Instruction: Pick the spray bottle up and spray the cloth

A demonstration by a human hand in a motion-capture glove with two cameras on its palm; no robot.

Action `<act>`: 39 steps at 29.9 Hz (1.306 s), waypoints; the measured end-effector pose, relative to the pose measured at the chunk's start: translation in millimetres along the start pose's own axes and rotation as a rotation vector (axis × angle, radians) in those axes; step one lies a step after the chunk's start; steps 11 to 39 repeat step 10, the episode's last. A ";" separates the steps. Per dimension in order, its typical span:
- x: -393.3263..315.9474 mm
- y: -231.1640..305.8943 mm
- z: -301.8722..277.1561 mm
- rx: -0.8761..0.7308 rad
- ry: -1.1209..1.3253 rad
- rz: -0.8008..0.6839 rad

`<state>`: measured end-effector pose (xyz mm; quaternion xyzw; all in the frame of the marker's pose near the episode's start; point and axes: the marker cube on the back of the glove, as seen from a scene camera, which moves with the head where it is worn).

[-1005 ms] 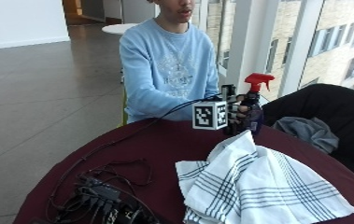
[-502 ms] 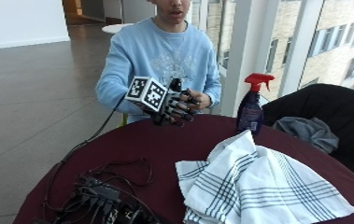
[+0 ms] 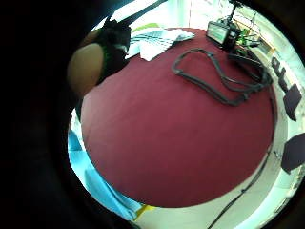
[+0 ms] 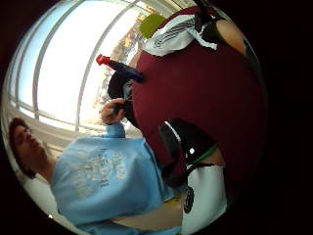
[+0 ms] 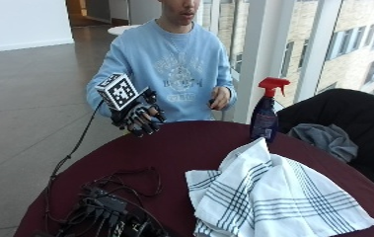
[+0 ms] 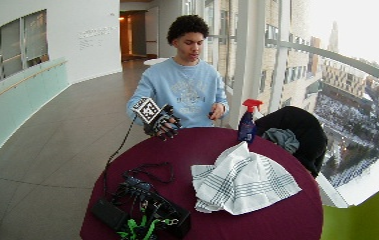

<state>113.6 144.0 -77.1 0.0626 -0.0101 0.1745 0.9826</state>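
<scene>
In the outside view, the gloved right hand (image 5: 137,116) hovers at centre left above the table (image 5: 173,153) edge, fingers loosely curled, holding nothing. The spray bottle (image 5: 266,109) stands upright right of centre, behind the striped cloth (image 5: 272,197). In the wide view, the bottle (image 6: 247,121) stands well apart from the hand (image 6: 162,124).
</scene>
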 end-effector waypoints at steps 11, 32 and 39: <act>17.1 5.1 -12.5 -0.023 0.112 0.027; 17.1 5.1 -12.5 -0.023 0.112 0.027; 17.1 5.1 -12.5 -0.023 0.112 0.027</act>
